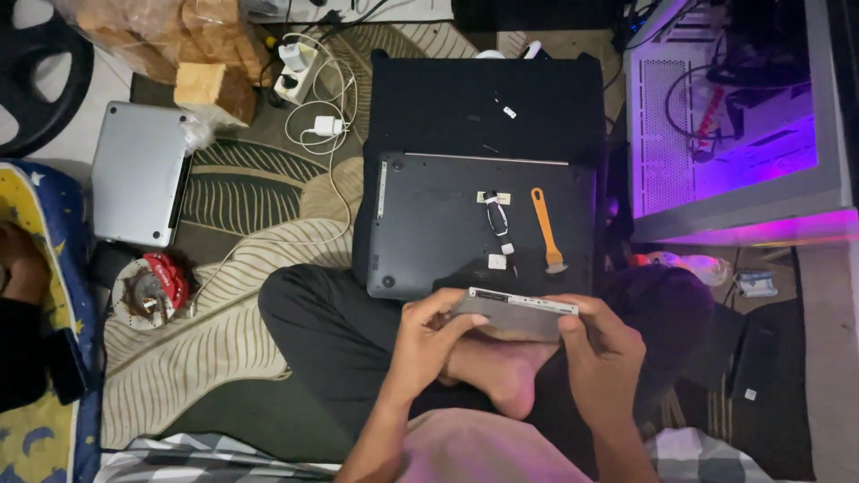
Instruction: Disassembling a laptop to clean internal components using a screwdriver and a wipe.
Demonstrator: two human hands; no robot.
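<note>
Person's sitting cross-legged on the floor, both hands on a slim grey drive-like module (517,312) at lower centre of the frame. Left hand (431,344) grips its left end, fingers curled over the top; right hand (601,351) clamps the right end. It's hard to say exactly what the part is, the light's dim. Just above it sits an upside-down dark laptop (447,224) with an orange pry tool (545,228) lying on it. A silver laptop (139,174) lies at upper left, a lit purple PC case (743,134) at upper right.
</note>
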